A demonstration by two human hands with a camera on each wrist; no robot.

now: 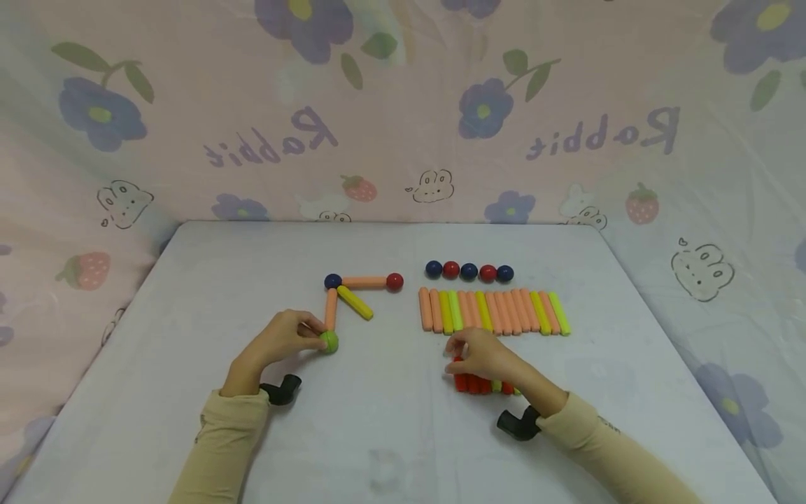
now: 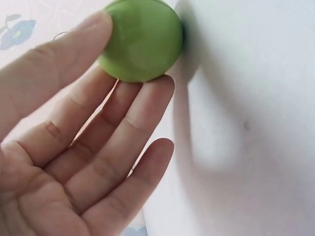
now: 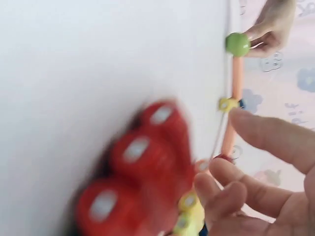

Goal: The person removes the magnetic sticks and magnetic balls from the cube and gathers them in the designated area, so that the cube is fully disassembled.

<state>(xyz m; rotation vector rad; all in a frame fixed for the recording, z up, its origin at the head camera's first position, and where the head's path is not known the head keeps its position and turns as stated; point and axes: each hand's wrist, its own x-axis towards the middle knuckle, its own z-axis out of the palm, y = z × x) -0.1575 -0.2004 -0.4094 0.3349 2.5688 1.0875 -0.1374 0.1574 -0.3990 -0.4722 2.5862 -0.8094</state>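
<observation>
My left hand (image 1: 285, 334) pinches a green ball (image 1: 329, 341) between thumb and fingertips, as the left wrist view confirms. The ball sits at the near end of an orange stick (image 1: 331, 308). A blue ball (image 1: 333, 281) is at that stick's far end. From there another orange stick (image 1: 365, 282) runs right to a red ball (image 1: 394, 282), and a yellow stick (image 1: 355, 302) slants off. Over some short red sticks (image 1: 471, 384) hovers my right hand (image 1: 486, 355), fingers bent and thumb apart, holding nothing. Metal tips show on the red sticks (image 3: 135, 150) in the right wrist view.
A row of orange, yellow and light green sticks (image 1: 504, 311) lies beyond my right hand. Behind it is a line of red and blue balls (image 1: 469, 271). All lie on a white table (image 1: 378, 406), with printed cloth (image 1: 403, 105) around its back and sides.
</observation>
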